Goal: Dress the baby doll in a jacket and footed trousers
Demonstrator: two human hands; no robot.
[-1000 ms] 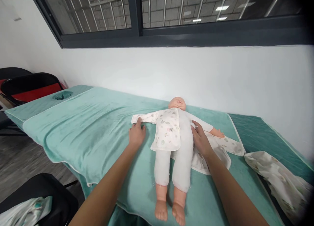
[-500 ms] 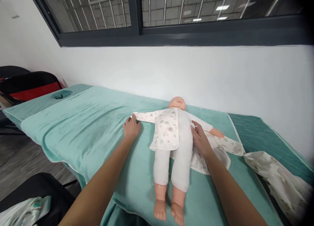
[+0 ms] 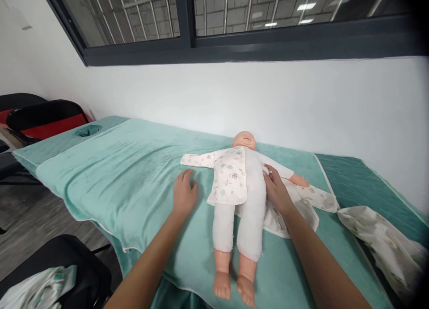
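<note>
A baby doll [image 3: 252, 179] lies on its back, its body and legs in white. A patterned baby shirt [image 3: 229, 179] covers one side of its chest, with that sleeve stretched out to the left. The shirt's other half and sleeve [image 3: 320, 197] lie spread beneath and beside the doll on the right. My left hand [image 3: 185, 195] is just below the left cuff, not touching it, thumb apart from the fingers. At the doll's right side, my right hand [image 3: 276, 188] has its fingers pinched around a bit of white cloth; whether shirt or body covering, I cannot tell.
A green sheet [image 3: 117, 166] covers the bed, which stands against a white wall under a barred window. Crumpled white cloth [image 3: 382, 242] lies at the right edge. A black chair [image 3: 90, 268] with folded cloth [image 3: 43, 286] stands front left; red-and-black chairs [image 3: 53, 125] are further back.
My left hand has let go of the sleeve's cuff and drawn back slightly towards me. My right hand stays at the doll's side. The view has shifted a little.
</note>
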